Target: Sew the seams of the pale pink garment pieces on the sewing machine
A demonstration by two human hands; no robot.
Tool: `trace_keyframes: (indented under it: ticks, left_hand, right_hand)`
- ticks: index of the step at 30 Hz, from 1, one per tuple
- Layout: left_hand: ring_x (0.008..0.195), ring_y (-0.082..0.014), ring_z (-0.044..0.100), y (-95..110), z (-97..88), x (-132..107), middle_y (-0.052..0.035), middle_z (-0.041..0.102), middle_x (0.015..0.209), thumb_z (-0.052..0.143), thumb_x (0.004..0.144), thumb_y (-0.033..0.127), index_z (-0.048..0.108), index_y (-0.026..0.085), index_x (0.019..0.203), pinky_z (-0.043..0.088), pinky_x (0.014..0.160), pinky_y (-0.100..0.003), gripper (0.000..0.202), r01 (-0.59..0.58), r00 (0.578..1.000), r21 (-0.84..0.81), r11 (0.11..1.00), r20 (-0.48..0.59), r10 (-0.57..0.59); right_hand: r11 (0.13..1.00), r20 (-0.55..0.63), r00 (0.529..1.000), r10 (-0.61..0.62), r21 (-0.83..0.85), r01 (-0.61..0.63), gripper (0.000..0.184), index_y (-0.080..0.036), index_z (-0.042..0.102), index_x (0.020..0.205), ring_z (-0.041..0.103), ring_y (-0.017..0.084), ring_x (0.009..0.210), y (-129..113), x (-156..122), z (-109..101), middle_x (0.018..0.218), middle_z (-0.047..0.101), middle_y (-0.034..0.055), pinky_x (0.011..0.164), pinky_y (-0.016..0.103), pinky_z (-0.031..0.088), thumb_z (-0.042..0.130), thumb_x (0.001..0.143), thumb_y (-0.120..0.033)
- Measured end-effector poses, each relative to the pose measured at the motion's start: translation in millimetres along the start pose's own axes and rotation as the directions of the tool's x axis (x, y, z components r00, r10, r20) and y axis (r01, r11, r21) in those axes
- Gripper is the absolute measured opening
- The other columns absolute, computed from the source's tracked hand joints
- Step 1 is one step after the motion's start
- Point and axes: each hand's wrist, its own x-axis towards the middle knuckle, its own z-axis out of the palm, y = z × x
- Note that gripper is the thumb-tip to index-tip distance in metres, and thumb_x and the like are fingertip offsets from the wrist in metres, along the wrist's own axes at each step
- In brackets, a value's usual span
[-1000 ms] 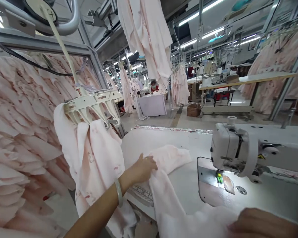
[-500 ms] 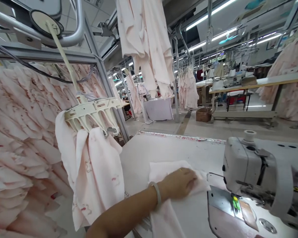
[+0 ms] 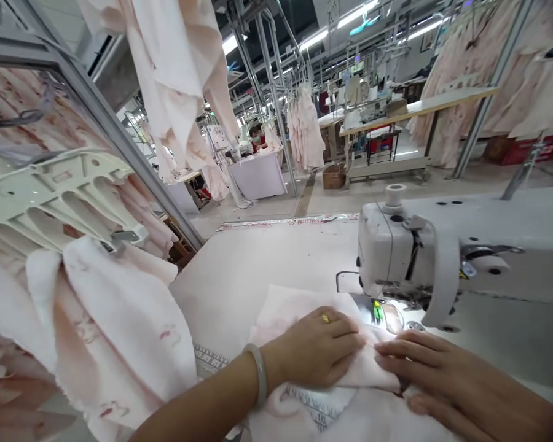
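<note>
Pink fabric (image 3: 291, 307) edge at sewing machine (image 3: 394, 248); left hand (image 3: 316, 355), right hand (image 3: 442, 376) fingers flat atop.

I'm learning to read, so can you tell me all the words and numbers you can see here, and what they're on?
Strip of tape on the far edge of the table: red letters, too blurred to read.
Ruler marks on the table, partly under the cloth: numbers too small to read.
Sewing machine: no readable word or brand shows.
</note>
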Motion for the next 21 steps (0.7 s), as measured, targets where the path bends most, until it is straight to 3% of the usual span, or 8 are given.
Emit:
trace_keyframes:
  ticks: [4, 7, 12, 14, 17, 21]
  left_hand:
    - [0.128, -0.0278, 0.070, 2, 0.8, -1, -0.0184, 0.076, 0.132, 0.048, 0.110, 0.021, 0.069, 0.007, 0.131, 0.053, 0.122, -0.042, 0.033, -0.013, 1.000, -0.022, 1.000, -0.012, 0.013]
    - [0.133, -0.0266, 0.069, -2, 3.1, 3, -0.0198, 0.075, 0.136, 0.046, 0.111, 0.019, 0.068, 0.007, 0.134, 0.052, 0.124, -0.042, 0.035, -0.049, 0.999, -0.051, 0.998, 0.003, 0.049]
    - [0.138, -0.0261, 0.069, -15, 7.3, 20, -0.0187, 0.076, 0.140, 0.044, 0.112, 0.018, 0.069, 0.008, 0.135, 0.051, 0.124, -0.041, 0.035, -0.109, 0.992, -0.076, 0.991, 0.053, 0.114]
    - [0.139, -0.0257, 0.068, -21, 8.3, 28, -0.0190, 0.077, 0.137, 0.045, 0.111, 0.016, 0.068, 0.008, 0.135, 0.051, 0.125, -0.040, 0.034, -0.122, 0.991, -0.092, 0.988, 0.048, 0.127]
    - [0.138, -0.0252, 0.068, -26, 9.0, 34, -0.0202, 0.077, 0.135, 0.043, 0.111, 0.014, 0.067, 0.008, 0.135, 0.051, 0.125, -0.042, 0.033, -0.123, 0.991, -0.113, 0.986, 0.030, 0.127]
    - [0.134, -0.0262, 0.069, -29, 10.4, 34, -0.0201, 0.077, 0.131, 0.041, 0.111, 0.016, 0.066, 0.009, 0.131, 0.053, 0.123, -0.042, 0.032, -0.145, 0.989, -0.124, 0.982, -0.021, 0.144]
  right_hand:
    - [0.999, -0.004, 1.000, -0.011, 0.031, 0.011, 0.050, -0.036, 0.065, 0.158, 0.078, 0.031, 0.122, -3, 8, -8, 0.140, 0.079, 0.0019, 0.105, 0.048, 0.068, 0.063, 0.110, -0.049]
    - [0.999, -0.048, 0.998, -0.030, 0.026, 0.031, 0.058, -0.029, 0.060, 0.163, 0.080, 0.031, 0.116, -5, 14, -14, 0.137, 0.080, 0.0070, 0.097, 0.049, 0.069, 0.055, 0.113, -0.060]
    - [0.998, -0.091, 0.995, -0.052, -0.037, 0.049, 0.067, -0.024, 0.071, 0.149, 0.083, 0.029, 0.103, -2, 24, -28, 0.126, 0.083, 0.0107, 0.082, 0.044, 0.067, 0.036, 0.116, -0.071]
    - [0.999, -0.076, 0.996, -0.041, -0.037, 0.038, 0.065, -0.026, 0.072, 0.147, 0.083, 0.029, 0.100, 1, 25, -32, 0.125, 0.084, 0.0093, 0.082, 0.045, 0.066, 0.038, 0.116, -0.071]
    - [1.000, -0.067, 0.998, -0.007, -0.015, 0.006, 0.061, -0.031, 0.060, 0.161, 0.083, 0.030, 0.100, 5, 23, -36, 0.132, 0.082, 0.0064, 0.090, 0.048, 0.064, 0.051, 0.114, -0.068]
    - [0.998, -0.091, 0.996, 0.012, -0.060, -0.018, 0.075, -0.029, 0.030, 0.178, 0.083, 0.029, 0.097, 3, 24, -37, 0.127, 0.083, 0.0057, 0.093, 0.048, 0.063, 0.042, 0.116, -0.069]
